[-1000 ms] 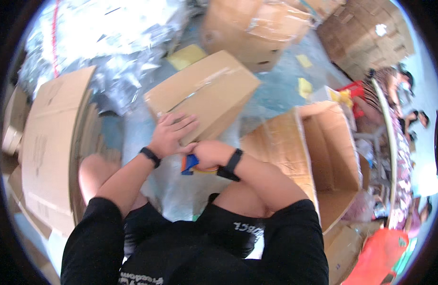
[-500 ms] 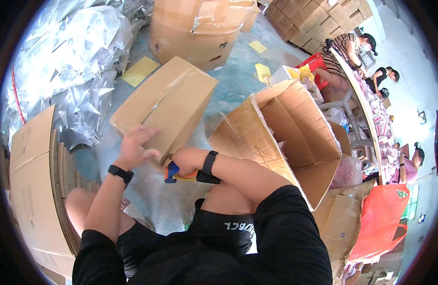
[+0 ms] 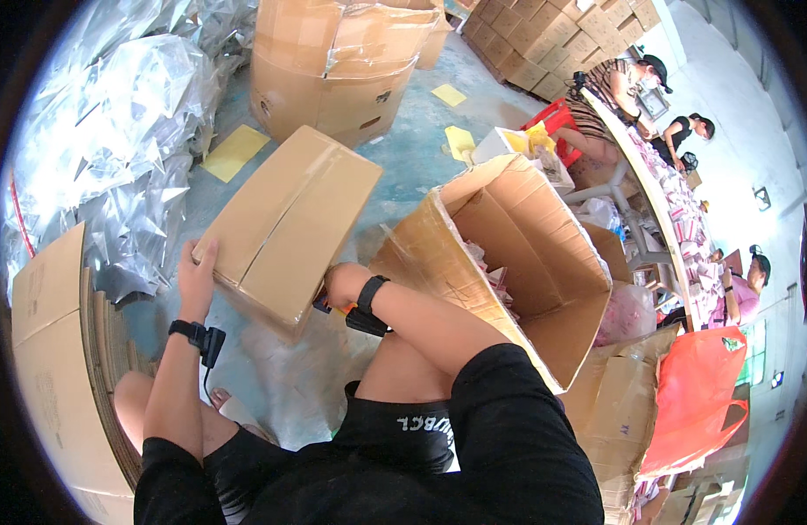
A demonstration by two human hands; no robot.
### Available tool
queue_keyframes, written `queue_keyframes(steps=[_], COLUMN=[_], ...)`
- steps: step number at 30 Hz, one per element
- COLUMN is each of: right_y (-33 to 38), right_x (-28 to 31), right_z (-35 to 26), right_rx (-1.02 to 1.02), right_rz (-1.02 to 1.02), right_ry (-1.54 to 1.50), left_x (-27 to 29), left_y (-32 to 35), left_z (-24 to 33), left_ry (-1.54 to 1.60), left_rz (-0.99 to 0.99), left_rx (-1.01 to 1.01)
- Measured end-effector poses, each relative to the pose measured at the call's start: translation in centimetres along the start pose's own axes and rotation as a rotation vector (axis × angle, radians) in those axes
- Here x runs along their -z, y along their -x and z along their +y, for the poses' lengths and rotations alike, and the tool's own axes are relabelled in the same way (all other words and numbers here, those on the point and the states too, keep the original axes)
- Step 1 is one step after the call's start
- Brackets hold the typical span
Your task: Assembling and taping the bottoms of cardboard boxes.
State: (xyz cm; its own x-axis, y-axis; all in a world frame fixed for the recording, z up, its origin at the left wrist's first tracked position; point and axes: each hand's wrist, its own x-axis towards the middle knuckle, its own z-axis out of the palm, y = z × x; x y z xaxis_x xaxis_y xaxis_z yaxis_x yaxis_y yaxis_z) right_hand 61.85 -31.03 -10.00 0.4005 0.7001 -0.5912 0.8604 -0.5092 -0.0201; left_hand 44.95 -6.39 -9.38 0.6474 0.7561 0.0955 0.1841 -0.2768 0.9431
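Observation:
A taped cardboard box (image 3: 291,229) is tilted in front of me, with clear tape running along its top seam. My left hand (image 3: 196,276) grips the near left corner, thumb on top and fingers along the side. At the box's near right side, my right hand (image 3: 345,284) is closed around a blue and orange tape dispenser (image 3: 321,303). The hand and the box hide most of that tool.
On my right stands a large open carton (image 3: 543,254) with small packets inside. Flattened cardboard (image 3: 53,350) is stacked at left, below clear plastic film (image 3: 141,114). A big round carton (image 3: 333,79) stands ahead. People work along a table (image 3: 653,197) at far right.
My left hand has moved from the box's top to its left corner and taken hold. The box has shifted and its near end appears raised. The right hand still holds the tape dispenser.

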Motion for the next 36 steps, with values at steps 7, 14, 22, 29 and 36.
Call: queue_keyframes(steps=[7,14,22,29,36], right_y=[1.4,5.6,7.1,9.0,11.2], right_x=[-2.2,-1.4,0.8,9.9,19.0], right_z=[1.0,0.7,-0.8,-5.0,-18.3], right_rx=[0.197,0.213,0.323,0.695,1.089], right_rz=[0.241,0.074,0.274,0.106,0.445], right_ry=[-0.121,-1.992,-1.968,-1.527,-1.165], left_x=[0.0,0.8,5.6,7.8,14.9], left_y=[1.3,6.9,11.8,12.8,16.9], left_z=[0.1,12.8,19.1,18.8,20.9], left_ry=[0.089,0.243,-0.084,-0.073,0.044], left_rz=[-0.13,-0.025,-0.092,0.031,0.19], left_rx=[-0.063,-0.452,-1.209,-1.423,-1.512])
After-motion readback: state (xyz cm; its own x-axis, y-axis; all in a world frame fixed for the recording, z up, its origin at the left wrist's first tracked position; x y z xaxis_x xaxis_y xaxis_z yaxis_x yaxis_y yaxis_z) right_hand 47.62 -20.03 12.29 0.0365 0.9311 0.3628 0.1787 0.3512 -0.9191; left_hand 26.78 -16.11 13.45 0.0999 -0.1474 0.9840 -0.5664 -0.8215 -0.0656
